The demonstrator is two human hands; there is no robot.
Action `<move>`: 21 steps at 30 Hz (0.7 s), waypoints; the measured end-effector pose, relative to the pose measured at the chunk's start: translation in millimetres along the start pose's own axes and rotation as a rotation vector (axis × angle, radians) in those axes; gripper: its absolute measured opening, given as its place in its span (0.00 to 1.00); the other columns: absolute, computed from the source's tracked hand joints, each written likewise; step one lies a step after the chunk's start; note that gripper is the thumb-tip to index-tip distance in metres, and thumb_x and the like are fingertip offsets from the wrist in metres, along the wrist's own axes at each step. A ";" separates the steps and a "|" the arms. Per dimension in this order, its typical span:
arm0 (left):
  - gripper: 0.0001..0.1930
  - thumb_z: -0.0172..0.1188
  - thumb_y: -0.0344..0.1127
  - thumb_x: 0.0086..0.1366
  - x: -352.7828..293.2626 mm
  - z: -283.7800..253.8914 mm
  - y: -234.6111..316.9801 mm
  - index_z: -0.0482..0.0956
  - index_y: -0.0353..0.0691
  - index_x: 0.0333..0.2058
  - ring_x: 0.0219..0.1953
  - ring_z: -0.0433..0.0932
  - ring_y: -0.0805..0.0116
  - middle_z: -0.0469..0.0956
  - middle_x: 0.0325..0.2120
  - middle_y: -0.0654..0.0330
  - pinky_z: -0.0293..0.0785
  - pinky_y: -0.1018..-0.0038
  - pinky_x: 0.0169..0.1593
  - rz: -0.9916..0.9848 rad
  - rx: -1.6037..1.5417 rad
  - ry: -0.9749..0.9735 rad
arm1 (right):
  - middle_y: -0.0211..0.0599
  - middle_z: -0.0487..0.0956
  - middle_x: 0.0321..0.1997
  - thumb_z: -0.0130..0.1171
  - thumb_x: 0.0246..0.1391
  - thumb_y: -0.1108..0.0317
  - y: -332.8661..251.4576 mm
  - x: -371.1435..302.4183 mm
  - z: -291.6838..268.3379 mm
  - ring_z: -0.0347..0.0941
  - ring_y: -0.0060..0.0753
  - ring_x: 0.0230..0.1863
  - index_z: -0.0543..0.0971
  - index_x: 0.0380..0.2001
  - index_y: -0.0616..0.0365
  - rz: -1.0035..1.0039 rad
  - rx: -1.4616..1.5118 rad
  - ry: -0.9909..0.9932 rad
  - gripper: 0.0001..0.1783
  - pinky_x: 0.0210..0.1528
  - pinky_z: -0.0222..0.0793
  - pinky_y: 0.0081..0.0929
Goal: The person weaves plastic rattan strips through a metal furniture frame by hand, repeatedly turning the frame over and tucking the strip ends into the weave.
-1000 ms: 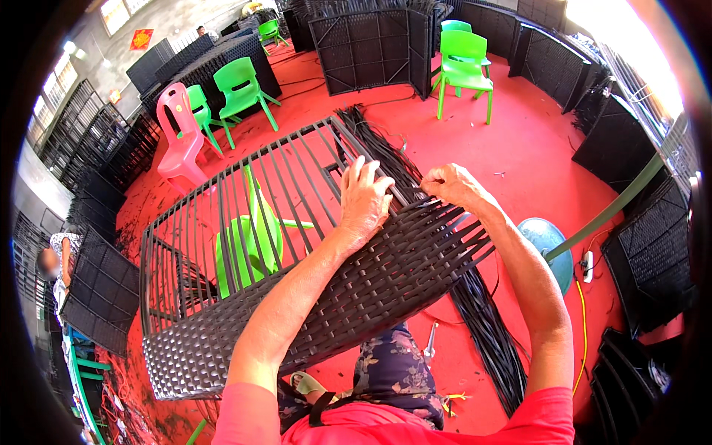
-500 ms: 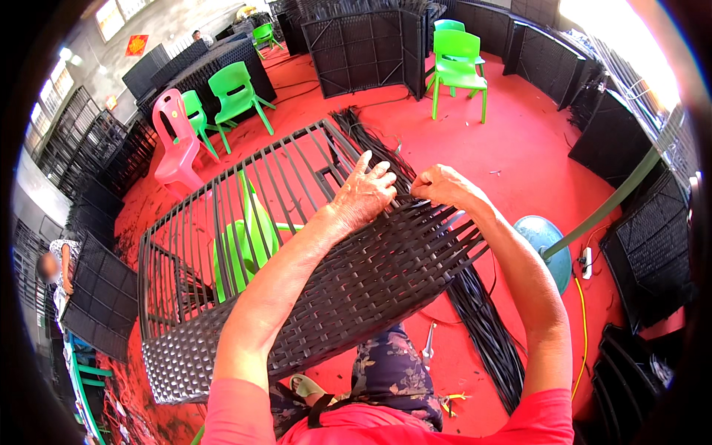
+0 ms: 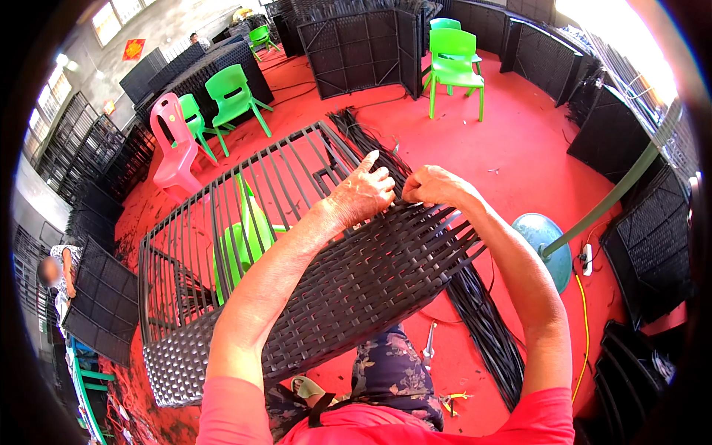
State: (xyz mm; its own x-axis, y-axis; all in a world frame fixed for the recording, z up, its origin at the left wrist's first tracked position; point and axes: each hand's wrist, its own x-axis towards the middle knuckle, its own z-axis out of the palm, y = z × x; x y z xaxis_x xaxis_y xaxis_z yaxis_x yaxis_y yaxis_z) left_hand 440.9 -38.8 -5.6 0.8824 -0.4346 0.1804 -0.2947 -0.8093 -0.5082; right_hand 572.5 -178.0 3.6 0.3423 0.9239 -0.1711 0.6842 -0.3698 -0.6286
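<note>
Before me is a black frame (image 3: 268, 157) with long parallel strips across it. Its near part is a woven panel (image 3: 326, 311) of flat black strips, whose loose ends stick out at the right. My left hand (image 3: 361, 196) is at the weave's upper edge, one finger stretched up and the others bent down; its thumb and what it grips are hidden. Close to its right, my right hand (image 3: 439, 187) is closed in a pinch on a black strip (image 3: 412, 205) at the same edge. A bundle of loose black strips (image 3: 482, 337) lies on the floor beneath.
Through the frame shows a green chair (image 3: 245, 241). A pink chair (image 3: 175, 159) and green chairs (image 3: 231, 96) stand beyond. At right, a round base (image 3: 545, 248) carries a pole, near a power strip (image 3: 587, 259) with yellow cable. A person (image 3: 63, 274) is at the left edge.
My right hand has shifted slightly left and lower along the weave's edge, nearer my left hand. The left hand stays almost in place. The frame has barely moved.
</note>
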 end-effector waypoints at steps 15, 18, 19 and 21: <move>0.11 0.61 0.41 0.51 -22.1 2.9 10.9 0.79 0.39 0.24 0.52 0.60 0.57 0.70 0.42 0.54 0.53 0.63 0.54 -0.764 -1.074 0.062 | 0.38 0.78 0.28 0.57 0.41 0.61 3.9 5.9 18.5 0.74 0.39 0.34 0.78 0.30 0.53 -0.098 -0.020 0.155 0.12 0.37 0.68 0.31; 0.10 0.61 0.39 0.49 -32.4 -0.5 15.9 0.77 0.38 0.21 0.48 0.64 0.57 0.71 0.39 0.52 0.57 0.65 0.51 -0.831 -0.756 0.393 | 0.38 0.77 0.30 0.54 0.44 0.65 -10.6 -5.7 19.8 0.73 0.39 0.35 0.78 0.29 0.55 -0.197 -0.317 0.474 0.09 0.37 0.66 0.30; 0.09 0.60 0.38 0.49 -42.2 -5.0 16.3 0.77 0.37 0.20 0.47 0.63 0.56 0.71 0.38 0.52 0.57 0.66 0.51 -0.860 -0.768 0.402 | 0.38 0.76 0.31 0.52 0.45 0.66 -13.6 -7.4 18.7 0.72 0.43 0.37 0.78 0.29 0.54 -0.207 -0.288 0.522 0.08 0.40 0.66 0.33; 0.08 0.60 0.35 0.47 -69.9 -13.2 14.7 0.76 0.36 0.18 0.37 0.71 0.63 0.74 0.29 0.54 0.64 0.71 0.43 -0.927 -0.966 0.311 | 0.39 0.76 0.32 0.52 0.46 0.66 -17.6 -3.7 20.1 0.72 0.42 0.37 0.78 0.29 0.55 -0.273 -0.201 0.506 0.09 0.40 0.66 0.33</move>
State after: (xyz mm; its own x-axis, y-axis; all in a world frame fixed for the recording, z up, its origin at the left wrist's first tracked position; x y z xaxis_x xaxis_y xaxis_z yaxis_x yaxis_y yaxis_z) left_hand 370.1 -25.6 -14.6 0.8141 0.4442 0.3741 0.1030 -0.7444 0.6597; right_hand 546.2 -172.9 0.1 0.3673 0.8451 0.3884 0.8816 -0.1832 -0.4350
